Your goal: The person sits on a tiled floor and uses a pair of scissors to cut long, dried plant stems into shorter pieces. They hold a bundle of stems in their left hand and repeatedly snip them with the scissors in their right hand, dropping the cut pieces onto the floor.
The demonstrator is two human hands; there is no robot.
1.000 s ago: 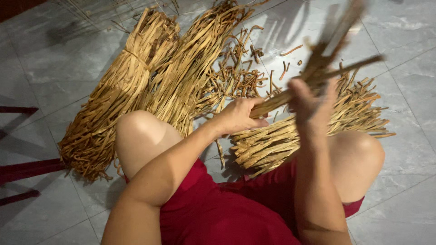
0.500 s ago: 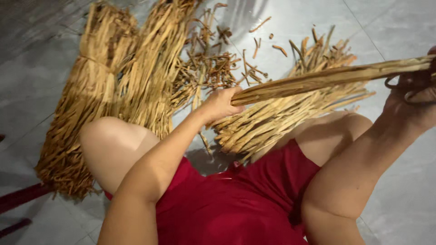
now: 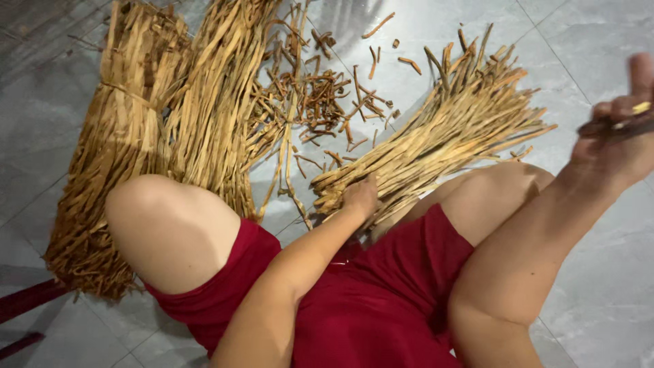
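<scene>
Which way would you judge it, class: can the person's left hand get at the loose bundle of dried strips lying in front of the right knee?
Probably yes: the left hand already rests on the near end of the loose bundle, with nothing between them.

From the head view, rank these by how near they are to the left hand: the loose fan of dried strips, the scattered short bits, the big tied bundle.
1. Loose fan of dried strips: the left hand touches its near end.
2. Scattered short bits: on the tiles just beyond the hand.
3. Big tied bundle: far left, past the left knee.
</scene>
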